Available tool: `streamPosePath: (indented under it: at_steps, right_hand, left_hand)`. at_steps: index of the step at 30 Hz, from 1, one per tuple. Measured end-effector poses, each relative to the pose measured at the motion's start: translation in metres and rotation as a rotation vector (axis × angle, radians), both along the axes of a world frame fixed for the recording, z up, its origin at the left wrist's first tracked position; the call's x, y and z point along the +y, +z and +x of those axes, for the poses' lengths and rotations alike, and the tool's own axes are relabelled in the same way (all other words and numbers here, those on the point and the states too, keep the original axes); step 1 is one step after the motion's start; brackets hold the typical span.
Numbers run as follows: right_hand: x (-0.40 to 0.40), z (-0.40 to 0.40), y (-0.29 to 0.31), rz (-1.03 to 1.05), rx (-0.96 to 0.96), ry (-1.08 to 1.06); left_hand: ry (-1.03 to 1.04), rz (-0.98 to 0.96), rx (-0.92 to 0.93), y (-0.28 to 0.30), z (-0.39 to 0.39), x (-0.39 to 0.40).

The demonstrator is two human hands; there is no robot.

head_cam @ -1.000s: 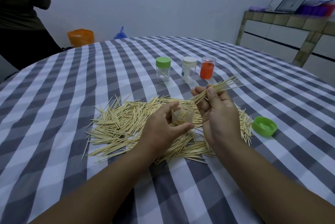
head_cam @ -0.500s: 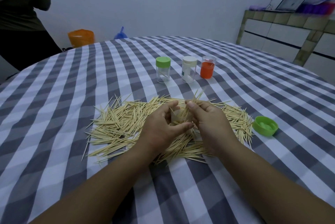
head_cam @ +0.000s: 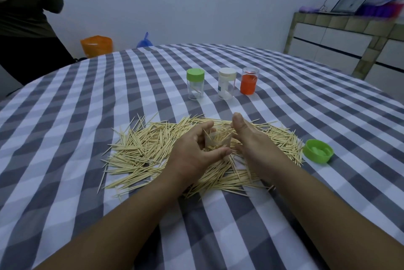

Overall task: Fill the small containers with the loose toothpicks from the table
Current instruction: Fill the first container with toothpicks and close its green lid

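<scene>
A broad pile of loose toothpicks point(head_cam: 142, 151) lies on the grey-and-white checked tablecloth point(head_cam: 87, 105). My left hand point(head_cam: 192, 156) grips a small clear lidless container point(head_cam: 217, 141) over the middle of the pile, and several toothpicks stand in it. My right hand point(head_cam: 253, 140) is just right of the container, thumb raised, holding nothing I can see; its fingers point down behind the palm. A loose green lid point(head_cam: 318, 151) lies upside down at the pile's right end.
Behind the pile stand three small containers: a green-lidded one point(head_cam: 195, 83), a white-lidded one point(head_cam: 227, 83) and an orange-filled one point(head_cam: 249, 81). A person point(head_cam: 24, 29) stands at the far left. An orange bin point(head_cam: 96, 46) and a sideboard point(head_cam: 349, 40) are beyond the table.
My right hand brought its bundle of toothpicks down into the container and let go. It now holds none and sits lower beside the container. My left hand kept its grip.
</scene>
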State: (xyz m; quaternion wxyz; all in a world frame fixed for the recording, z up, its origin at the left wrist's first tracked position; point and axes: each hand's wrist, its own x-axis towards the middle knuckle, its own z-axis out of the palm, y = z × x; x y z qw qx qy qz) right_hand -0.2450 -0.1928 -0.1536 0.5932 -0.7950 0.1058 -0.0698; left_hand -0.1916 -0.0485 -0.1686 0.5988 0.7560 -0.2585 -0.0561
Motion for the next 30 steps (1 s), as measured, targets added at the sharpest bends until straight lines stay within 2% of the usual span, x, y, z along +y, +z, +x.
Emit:
streamPosePath:
  at_steps: [8,11,15,18,24,30]
  right_hand:
    - [-0.024,-0.005,0.011,0.168,-0.059,0.089]
    - [-0.037,-0.01,0.016,0.066,-0.082,0.141]
    - [-0.038,-0.016,0.02,-0.056,-0.022,0.192]
    - [-0.029,-0.015,0.021,0.0,-0.059,0.148]
    - [-0.014,-0.007,0.011,-0.024,-0.214,-0.084]
    - [-0.003,-0.006,0.009,-0.051,-0.171,-0.071]
  left_hand:
    - [-0.005,0.009,0.002,0.001,-0.001,0.001]
    - [-0.01,0.008,0.008,0.001,0.0,0.001]
    - [-0.013,0.002,0.018,0.002,0.0,0.001]
    - [-0.015,0.002,0.022,0.002,0.0,0.001]
    - [-0.014,0.011,0.014,0.002,-0.001,0.002]
    - [-0.018,0.013,0.024,0.002,0.0,0.002]
